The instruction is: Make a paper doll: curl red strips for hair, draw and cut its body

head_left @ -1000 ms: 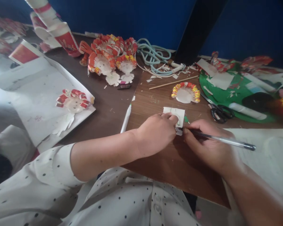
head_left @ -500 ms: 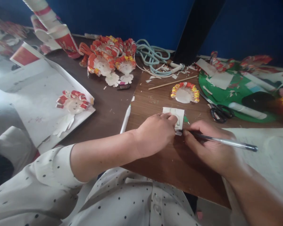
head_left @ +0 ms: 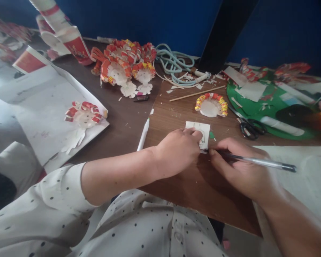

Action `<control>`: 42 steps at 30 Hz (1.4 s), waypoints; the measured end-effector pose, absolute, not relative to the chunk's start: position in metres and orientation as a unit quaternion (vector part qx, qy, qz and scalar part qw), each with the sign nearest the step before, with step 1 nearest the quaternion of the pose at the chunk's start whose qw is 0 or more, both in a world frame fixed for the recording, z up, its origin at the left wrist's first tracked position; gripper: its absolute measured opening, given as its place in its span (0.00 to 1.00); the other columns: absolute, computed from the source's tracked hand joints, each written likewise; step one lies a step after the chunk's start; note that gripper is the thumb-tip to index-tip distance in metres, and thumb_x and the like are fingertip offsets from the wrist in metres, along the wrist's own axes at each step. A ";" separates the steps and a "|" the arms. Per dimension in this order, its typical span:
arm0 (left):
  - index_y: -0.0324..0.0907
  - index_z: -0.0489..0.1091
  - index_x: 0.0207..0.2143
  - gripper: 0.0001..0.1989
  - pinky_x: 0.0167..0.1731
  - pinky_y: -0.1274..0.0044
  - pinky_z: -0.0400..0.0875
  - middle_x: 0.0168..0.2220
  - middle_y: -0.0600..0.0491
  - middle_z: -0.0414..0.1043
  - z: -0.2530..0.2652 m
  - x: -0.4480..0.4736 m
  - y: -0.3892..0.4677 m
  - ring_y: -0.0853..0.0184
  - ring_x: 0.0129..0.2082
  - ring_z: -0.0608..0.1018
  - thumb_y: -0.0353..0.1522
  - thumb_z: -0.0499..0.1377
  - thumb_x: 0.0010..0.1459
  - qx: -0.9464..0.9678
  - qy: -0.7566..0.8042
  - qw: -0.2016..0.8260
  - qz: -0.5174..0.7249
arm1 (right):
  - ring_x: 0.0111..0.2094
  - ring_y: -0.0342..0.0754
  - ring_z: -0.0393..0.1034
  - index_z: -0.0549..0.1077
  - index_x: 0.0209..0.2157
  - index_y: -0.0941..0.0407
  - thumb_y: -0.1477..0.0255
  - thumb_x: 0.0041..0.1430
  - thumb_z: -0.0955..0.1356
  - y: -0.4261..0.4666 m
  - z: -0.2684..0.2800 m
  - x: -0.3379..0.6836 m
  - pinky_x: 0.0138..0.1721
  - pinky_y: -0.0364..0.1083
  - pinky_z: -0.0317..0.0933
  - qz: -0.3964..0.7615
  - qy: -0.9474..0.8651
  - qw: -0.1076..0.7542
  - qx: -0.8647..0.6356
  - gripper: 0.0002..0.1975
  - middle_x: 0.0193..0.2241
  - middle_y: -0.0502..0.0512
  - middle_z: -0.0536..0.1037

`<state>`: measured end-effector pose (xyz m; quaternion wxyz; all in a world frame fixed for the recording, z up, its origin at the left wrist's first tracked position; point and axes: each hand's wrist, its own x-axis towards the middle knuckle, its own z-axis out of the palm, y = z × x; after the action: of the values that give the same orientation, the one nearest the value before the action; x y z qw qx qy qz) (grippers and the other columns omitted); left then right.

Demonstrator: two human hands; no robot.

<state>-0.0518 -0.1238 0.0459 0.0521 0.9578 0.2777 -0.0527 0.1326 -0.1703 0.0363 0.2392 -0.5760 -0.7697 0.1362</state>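
My left hand (head_left: 178,151) lies curled on a small white piece of paper (head_left: 205,131), holding it against the brown tabletop. Dark lines are drawn on the paper, partly hidden by my fingers. In my right hand (head_left: 237,171) is a ballpoint pen (head_left: 266,162), its tip at the paper's lower edge by my left fingertips. A green scrap (head_left: 212,135) lies right of the paper. Just beyond sits a curled paper-cup piece (head_left: 210,110) with a red and yellow fringe around a white round base.
Black-handled scissors (head_left: 248,129) lie beside a green disc (head_left: 240,94) with paper scraps. A white marker (head_left: 143,135) and a thin wooden stick (head_left: 198,93) lie nearby. Behind are fringed cup crafts (head_left: 117,73) and a pale blue cord (head_left: 173,66). A white box lid (head_left: 50,103) stands left.
The pen's back end has swung slightly right and its tip has shifted a little along the paper's lower edge. My left hand stays on the paper. The whole view has shifted slightly.
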 end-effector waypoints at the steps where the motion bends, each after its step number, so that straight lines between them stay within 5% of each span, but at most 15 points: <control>1: 0.34 0.71 0.40 0.09 0.38 0.73 0.67 0.42 0.43 0.70 0.046 -0.052 -0.124 0.58 0.47 0.73 0.27 0.53 0.61 0.957 0.279 0.054 -0.053 | 0.22 0.47 0.71 0.71 0.28 0.52 0.67 0.58 0.66 -0.170 0.036 0.133 0.23 0.45 0.58 0.138 -0.769 0.239 -0.576 0.06 0.21 0.49 0.76; 42: 0.35 0.73 0.40 0.11 0.39 0.72 0.68 0.40 0.45 0.71 0.046 -0.046 -0.122 0.59 0.45 0.75 0.28 0.51 0.63 0.952 0.294 0.061 -0.049 | 0.21 0.42 0.67 0.72 0.28 0.54 0.68 0.56 0.68 -0.173 0.030 0.140 0.24 0.43 0.59 0.158 -0.739 0.279 -0.593 0.05 0.22 0.48 0.75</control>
<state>-0.0461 -0.1216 0.0456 0.0611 0.9524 0.2945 -0.0494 0.1395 -0.1728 0.0298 0.2790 -0.5929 -0.7388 0.1576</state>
